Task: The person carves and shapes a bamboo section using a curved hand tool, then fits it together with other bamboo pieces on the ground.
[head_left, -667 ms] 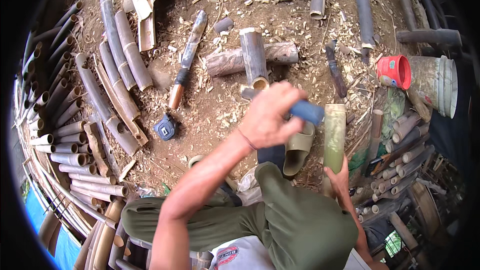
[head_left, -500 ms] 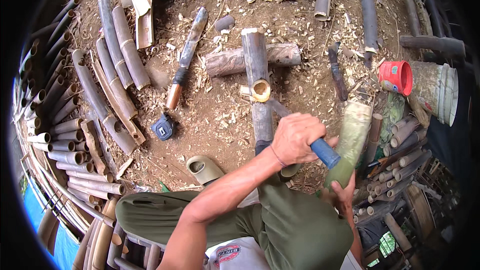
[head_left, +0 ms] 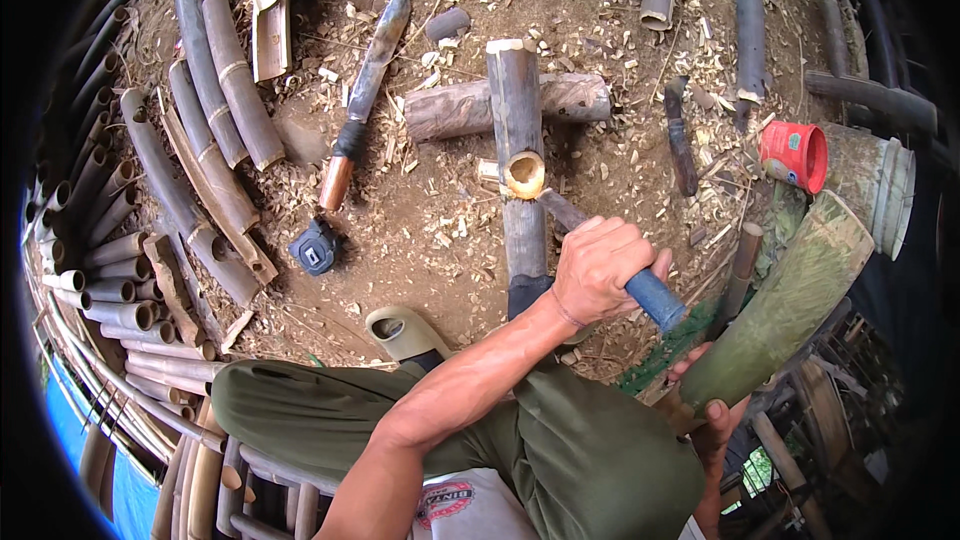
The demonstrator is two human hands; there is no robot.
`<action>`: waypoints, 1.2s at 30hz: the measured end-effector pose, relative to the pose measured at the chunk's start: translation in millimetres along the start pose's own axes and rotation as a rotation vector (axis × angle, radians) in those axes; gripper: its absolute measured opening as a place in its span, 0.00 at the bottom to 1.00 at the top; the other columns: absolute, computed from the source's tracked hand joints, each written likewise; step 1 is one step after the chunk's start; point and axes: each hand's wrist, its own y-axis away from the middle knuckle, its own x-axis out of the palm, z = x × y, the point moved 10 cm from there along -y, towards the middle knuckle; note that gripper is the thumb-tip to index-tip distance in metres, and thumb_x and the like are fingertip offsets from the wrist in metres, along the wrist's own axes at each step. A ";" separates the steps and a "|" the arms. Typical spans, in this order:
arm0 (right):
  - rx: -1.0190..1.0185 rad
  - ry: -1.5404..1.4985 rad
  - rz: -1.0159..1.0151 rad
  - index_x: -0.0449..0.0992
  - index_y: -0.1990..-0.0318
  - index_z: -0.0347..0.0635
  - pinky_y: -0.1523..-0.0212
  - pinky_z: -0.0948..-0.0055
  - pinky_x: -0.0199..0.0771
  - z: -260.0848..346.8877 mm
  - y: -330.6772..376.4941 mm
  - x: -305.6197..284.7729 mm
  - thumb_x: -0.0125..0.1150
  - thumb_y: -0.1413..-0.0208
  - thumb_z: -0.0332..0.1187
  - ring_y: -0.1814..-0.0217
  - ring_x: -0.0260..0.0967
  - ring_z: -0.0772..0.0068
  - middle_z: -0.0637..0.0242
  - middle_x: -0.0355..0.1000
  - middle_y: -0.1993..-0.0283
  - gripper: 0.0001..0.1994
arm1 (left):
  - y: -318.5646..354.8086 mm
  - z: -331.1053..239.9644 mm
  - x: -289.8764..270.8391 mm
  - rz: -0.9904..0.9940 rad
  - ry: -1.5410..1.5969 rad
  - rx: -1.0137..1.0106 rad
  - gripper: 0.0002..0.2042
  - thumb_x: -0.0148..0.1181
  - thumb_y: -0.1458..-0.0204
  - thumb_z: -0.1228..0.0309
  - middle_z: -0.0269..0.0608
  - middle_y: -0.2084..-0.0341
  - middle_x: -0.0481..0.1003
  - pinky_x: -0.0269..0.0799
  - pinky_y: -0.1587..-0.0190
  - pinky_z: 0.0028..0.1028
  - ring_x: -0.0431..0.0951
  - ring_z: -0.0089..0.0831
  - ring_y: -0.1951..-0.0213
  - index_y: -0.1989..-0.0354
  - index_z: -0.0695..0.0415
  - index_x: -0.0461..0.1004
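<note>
My left hand (head_left: 604,268) is closed round the blue handle (head_left: 656,301) of a chisel. The chisel's metal blade (head_left: 561,208) slants to the edge of a round hole (head_left: 524,176) cut in a dark bamboo pole (head_left: 513,105). That pole lies across a short log (head_left: 450,113), its lower end toward my legs. Low on the right, my right hand (head_left: 715,420) grips a thick green bamboo mallet (head_left: 785,305) by its narrow end. The mallet's broad end is tilted up and outward, apart from the chisel.
A large knife (head_left: 368,90) and a dark tape measure (head_left: 317,246) lie left of the pole. At right are a smaller knife (head_left: 679,135), a red tub (head_left: 793,156) and a white bucket (head_left: 880,190). Bamboo lengths (head_left: 235,80) and wood chips cover the ground.
The mallet has swung away to the right and now tilts outward, with my right hand turned along. My left hand and the chisel stay almost in place at the hole.
</note>
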 end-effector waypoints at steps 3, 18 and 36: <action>0.004 0.014 -0.014 0.63 0.45 0.25 0.58 0.62 0.82 3.1 -0.1 1.2 0.74 0.61 0.53 0.57 0.76 0.59 0.51 0.69 0.52 0.44 | -2.6 4.4 -2.5 -0.011 -0.015 -0.028 0.12 0.69 0.57 0.74 0.36 0.86 0.63 0.59 0.79 0.32 0.66 0.34 0.83 0.81 0.54 0.68; -0.462 0.020 0.219 0.56 0.40 0.33 0.42 0.61 0.66 60.4 5.4 28.9 0.72 0.54 0.49 0.47 0.65 0.64 0.57 0.64 0.50 0.42 | -7.7 10.2 -9.3 -0.143 -0.065 -0.098 0.15 0.69 0.55 0.71 0.36 0.85 0.62 0.58 0.78 0.33 0.66 0.35 0.82 0.83 0.53 0.65; -0.232 0.325 0.176 0.61 0.43 0.37 0.49 0.64 0.70 24.1 9.4 31.5 0.77 0.60 0.49 0.56 0.69 0.63 0.59 0.67 0.56 0.41 | 6.1 12.5 -2.3 -0.120 -0.132 -0.039 0.16 0.69 0.56 0.72 0.36 0.85 0.62 0.58 0.76 0.33 0.66 0.36 0.80 0.83 0.53 0.64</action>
